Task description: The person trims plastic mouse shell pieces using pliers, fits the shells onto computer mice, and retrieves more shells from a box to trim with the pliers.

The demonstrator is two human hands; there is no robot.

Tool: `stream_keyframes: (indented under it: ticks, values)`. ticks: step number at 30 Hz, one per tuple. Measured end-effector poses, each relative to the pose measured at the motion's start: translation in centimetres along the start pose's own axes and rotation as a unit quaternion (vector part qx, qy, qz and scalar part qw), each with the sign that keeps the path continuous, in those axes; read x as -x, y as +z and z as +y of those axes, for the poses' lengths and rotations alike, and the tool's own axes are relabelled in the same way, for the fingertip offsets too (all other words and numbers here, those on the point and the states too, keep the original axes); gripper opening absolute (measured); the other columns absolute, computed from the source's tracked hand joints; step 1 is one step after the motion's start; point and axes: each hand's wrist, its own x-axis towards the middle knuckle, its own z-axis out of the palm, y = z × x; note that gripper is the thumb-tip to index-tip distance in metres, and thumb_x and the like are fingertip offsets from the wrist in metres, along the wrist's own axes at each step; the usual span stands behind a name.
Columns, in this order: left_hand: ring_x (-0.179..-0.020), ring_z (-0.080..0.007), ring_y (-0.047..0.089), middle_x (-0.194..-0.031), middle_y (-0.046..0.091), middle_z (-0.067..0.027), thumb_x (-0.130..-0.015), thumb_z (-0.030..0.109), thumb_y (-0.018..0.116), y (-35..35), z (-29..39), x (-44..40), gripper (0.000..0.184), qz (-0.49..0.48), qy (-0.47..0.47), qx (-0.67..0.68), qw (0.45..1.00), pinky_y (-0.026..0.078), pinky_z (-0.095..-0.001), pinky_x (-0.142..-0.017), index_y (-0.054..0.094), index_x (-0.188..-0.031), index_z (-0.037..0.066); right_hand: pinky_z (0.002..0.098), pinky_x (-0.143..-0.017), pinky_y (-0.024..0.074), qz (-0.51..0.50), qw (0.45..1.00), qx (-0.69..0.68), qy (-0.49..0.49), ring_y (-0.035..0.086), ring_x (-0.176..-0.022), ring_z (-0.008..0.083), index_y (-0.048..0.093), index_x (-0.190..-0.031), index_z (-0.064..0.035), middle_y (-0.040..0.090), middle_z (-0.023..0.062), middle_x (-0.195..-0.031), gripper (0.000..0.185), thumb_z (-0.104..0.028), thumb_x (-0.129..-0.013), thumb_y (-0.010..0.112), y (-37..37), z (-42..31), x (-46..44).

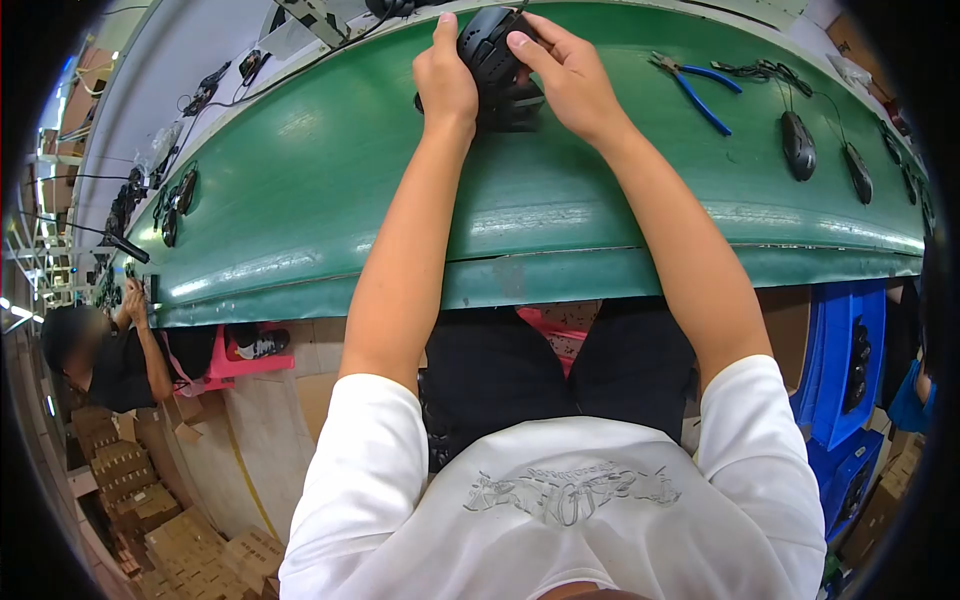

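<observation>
The fingers (pixel 527 44) of both hands close around a black mouse (pixel 487 48), which sits directly between them, raised in front of the green tabletop (pixel 330 150) at its far side. The left hand (pixel 448 85) supports the left flank, thumb extended upward along the shell; its remaining fingers are largely hidden. The right hand (pixel 578 85) bears on the right flank, with the thumb on the near face and the forefinger curled over the far end. Neither hand is nearer: both are in contact with the mouse. The long axis of the mouse runs roughly away from the torso, tilted slightly rightward at the far end, and so passes between the two thumbs. A thin dark strand at that far end suggests that the front points away from the wearer. Just below the fingers is a blurred dark shape (pixel 512 108); whether it is a separate part cannot be determined. To the right of the right fingers lie blue-handled pliers (pixel 697 87), tips toward that hand, handles spread. Farther right rest a second mouse (pixel 798 146) and a third mouse (pixel 857 173). Well left of the left fingers lies a dark cable bundle (pixel 178 203).
</observation>
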Motion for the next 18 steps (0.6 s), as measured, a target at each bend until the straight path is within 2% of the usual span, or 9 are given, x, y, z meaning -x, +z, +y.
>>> stream_keyframes:
  ticks: [3, 5, 7, 8, 11, 13, 17, 18]
  values:
    - [-0.071, -0.0207, 0.062, -0.077, 0.065, -0.0098, -0.098, 0.051, 0.05, 0.5, 0.0, -0.2, 0.054, -0.024, -0.043, 0.23, 0.972, 0.052, -0.0309, -0.069, 0.065, -0.084, 0.001, 0.0234, -0.078, 0.0492, -0.007, 1.0, 0.01, -0.011, 0.058, -0.086, 0.0115, 0.061, -0.129, 0.0005, 0.067, 0.0055, -0.107, 0.033, -0.017, -0.101, 0.057, 0.1, -0.1, 0.3]
    - [-0.073, -0.0227, 0.065, -0.078, 0.066, -0.0105, -0.098, 0.053, 0.05, 0.8, 0.0, -0.4, 0.054, -0.042, -0.051, 0.301, 0.951, 0.054, -0.0326, -0.069, 0.065, -0.086, 0.002, 0.0245, -0.08, 0.0487, -0.006, 0.996, 0.044, -0.074, 0.058, -0.087, 0.0132, 0.06, -0.131, -0.0018, 0.066, 0.0052, -0.11, 0.036, -0.018, -0.099, 0.06, 0.2, 1.2, 0.1]
    - [-0.075, -0.0247, 0.068, -0.08, 0.066, -0.0112, -0.098, 0.054, 0.05, 0.6, 0.0, -0.5, 0.054, -0.054, -0.057, 0.319, 0.945, 0.056, -0.0343, -0.07, 0.065, -0.087, 0.003, 0.0256, -0.081, 0.0483, -0.008, 0.988, 0.078, -0.136, 0.058, -0.088, 0.0148, 0.059, -0.133, -0.004, 0.065, 0.0048, -0.113, 0.039, -0.018, -0.097, 0.062, 0.9, 1.7, -0.1]
    - [-0.074, -0.0245, 0.068, -0.079, 0.066, -0.0109, -0.097, 0.057, 0.048, 0.3, 0.1, -0.7, 0.057, -0.059, -0.068, 0.315, 0.945, 0.056, -0.034, -0.069, 0.065, -0.086, 0.004, 0.0256, -0.081, 0.0483, -0.008, 0.988, 0.076, -0.136, 0.058, -0.088, 0.0148, 0.059, -0.133, -0.004, 0.065, 0.0048, -0.113, 0.039, -0.018, -0.097, 0.062, 1.2, 1.8, 0.0]
    - [-0.071, -0.0234, 0.066, -0.077, 0.066, -0.0093, -0.094, 0.067, 0.04, -0.8, 0.4, -1.4, 0.068, -0.085, -0.122, 0.297, 0.943, 0.054, -0.0326, -0.066, 0.064, -0.08, 0.006, 0.0275, -0.081, 0.0482, 0.042, 0.949, 0.243, -0.194, 0.058, -0.088, 0.0178, 0.058, -0.135, -0.0057, 0.063, 0.0057, -0.117, 0.046, -0.021, -0.093, 0.066, 2.8, 1.5, 1.1]
    - [-0.069, -0.023, 0.066, -0.076, 0.065, -0.0086, -0.092, 0.072, 0.036, -1.6, 0.3, -1.8, 0.072, -0.094, -0.143, 0.289, 0.942, 0.054, -0.032, -0.064, 0.064, -0.077, 0.007, 0.0282, -0.081, 0.0482, 0.058, 0.93, 0.297, -0.211, 0.058, -0.089, 0.0188, 0.057, -0.136, -0.0063, 0.063, 0.0059, -0.118, 0.048, -0.021, -0.092, 0.068, 2.9, 1.3, 1.3]
    - [-0.062, -0.019, 0.062, -0.075, 0.065, -0.0052, -0.096, 0.064, 0.04, -3.1, -0.8, -1.9, 0.061, -0.336, -0.124, 0.325, 0.875, 0.051, -0.0303, -0.058, 0.062, -0.078, 0.01, 0.0284, -0.078, 0.048, -0.061, 0.946, 0.254, -0.194, 0.06, -0.088, 0.0211, 0.056, -0.138, -0.0079, 0.065, 0.0077, -0.113, 0.056, -0.025, -0.087, 0.072, 1.4, 0.5, 1.5]
    - [-0.063, -0.0183, 0.062, -0.075, 0.065, -0.0047, -0.097, 0.063, 0.04, -3.0, -1.1, -2.0, 0.06, -0.361, -0.114, 0.331, 0.865, 0.051, -0.0301, -0.058, 0.062, -0.079, 0.01, 0.0284, -0.078, 0.048, -0.06, 0.946, 0.254, -0.192, 0.06, -0.088, 0.0211, 0.056, -0.138, -0.0079, 0.065, 0.0077, -0.113, 0.056, -0.025, -0.087, 0.072, 1.3, 0.5, 1.5]
